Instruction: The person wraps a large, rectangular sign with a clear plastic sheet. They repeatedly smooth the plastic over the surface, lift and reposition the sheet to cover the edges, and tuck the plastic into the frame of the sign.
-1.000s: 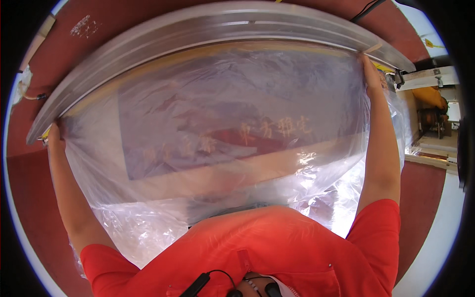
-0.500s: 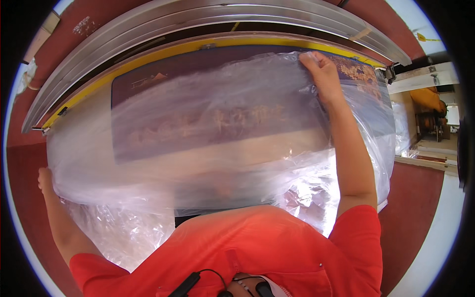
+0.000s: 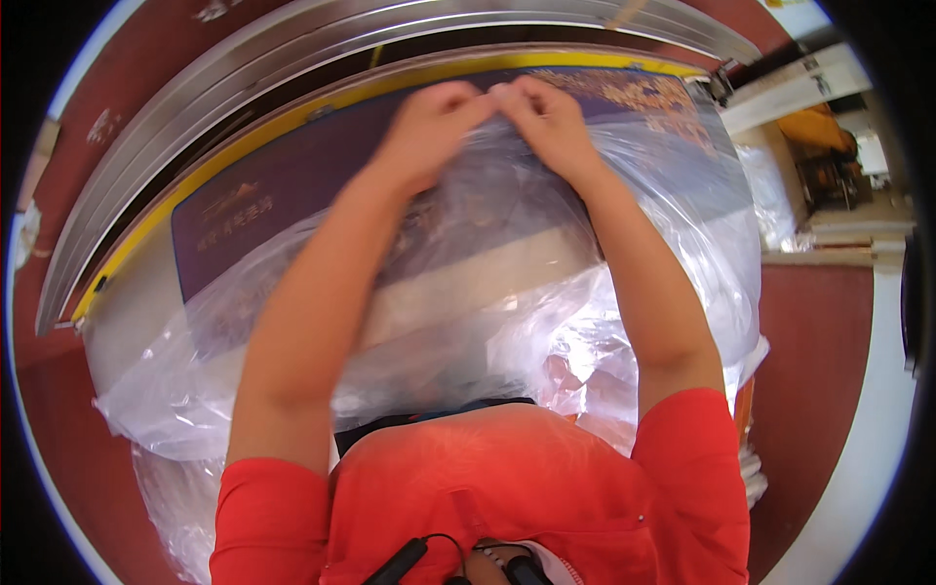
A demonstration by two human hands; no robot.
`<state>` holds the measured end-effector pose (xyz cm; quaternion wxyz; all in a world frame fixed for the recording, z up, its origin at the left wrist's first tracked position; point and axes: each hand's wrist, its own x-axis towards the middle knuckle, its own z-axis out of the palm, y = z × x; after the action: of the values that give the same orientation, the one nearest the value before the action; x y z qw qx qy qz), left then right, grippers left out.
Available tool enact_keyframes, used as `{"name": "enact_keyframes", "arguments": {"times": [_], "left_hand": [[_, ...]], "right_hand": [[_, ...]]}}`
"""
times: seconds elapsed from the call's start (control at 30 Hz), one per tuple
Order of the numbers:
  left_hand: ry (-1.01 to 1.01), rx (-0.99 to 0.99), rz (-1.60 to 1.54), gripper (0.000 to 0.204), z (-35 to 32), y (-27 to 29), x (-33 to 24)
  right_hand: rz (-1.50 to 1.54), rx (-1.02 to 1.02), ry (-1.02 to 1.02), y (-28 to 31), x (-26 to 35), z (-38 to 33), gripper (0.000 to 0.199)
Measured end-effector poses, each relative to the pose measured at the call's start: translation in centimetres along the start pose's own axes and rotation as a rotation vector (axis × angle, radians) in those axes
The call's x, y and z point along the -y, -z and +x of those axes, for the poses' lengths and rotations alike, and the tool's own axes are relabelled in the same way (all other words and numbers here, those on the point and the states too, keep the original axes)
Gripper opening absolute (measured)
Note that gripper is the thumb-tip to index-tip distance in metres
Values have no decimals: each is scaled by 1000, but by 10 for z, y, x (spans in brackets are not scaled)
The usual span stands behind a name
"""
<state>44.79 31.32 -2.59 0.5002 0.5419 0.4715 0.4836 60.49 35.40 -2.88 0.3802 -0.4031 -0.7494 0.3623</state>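
A clear, wrinkled plastic sheet (image 3: 507, 200) lies loosely over a dark purple printed panel (image 3: 312, 175) with golden lettering and floral decoration. My right hand (image 3: 548, 127) pinches the sheet's far edge above the panel. Right beside it, fingertips nearly touching, my left hand (image 3: 429, 132) is closed in a pinch at the same edge; motion blurs it slightly. Folds of plastic hang down toward my body between both forearms. The panel's upper left part shows bare, while its lower part is seen through the plastic.
Beyond the panel runs a yellow edge strip (image 3: 244, 131), with long silver metal rails (image 3: 283, 60) behind it. A pale surface (image 3: 127, 317) extends at the left. Reddish floor (image 3: 814, 361) lies to the right, near an opening with a yellow object (image 3: 817, 135).
My left hand has come from the far left edge to meet my right hand, which moved left. The plastic has bunched toward the middle, uncovering the panel's upper left part. The view has turned slightly.
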Motion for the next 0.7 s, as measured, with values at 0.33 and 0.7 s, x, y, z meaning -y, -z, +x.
{"name": "enact_keyframes", "arguments": {"times": [0.33, 0.7], "left_hand": [[616, -564, 766, 8, -398, 419, -50], [454, -963, 1533, 34, -457, 610, 63]], "right_hand": [[-477, 461, 392, -27, 63, -48, 23], [-686, 295, -690, 284, 38, -64, 35]]}}
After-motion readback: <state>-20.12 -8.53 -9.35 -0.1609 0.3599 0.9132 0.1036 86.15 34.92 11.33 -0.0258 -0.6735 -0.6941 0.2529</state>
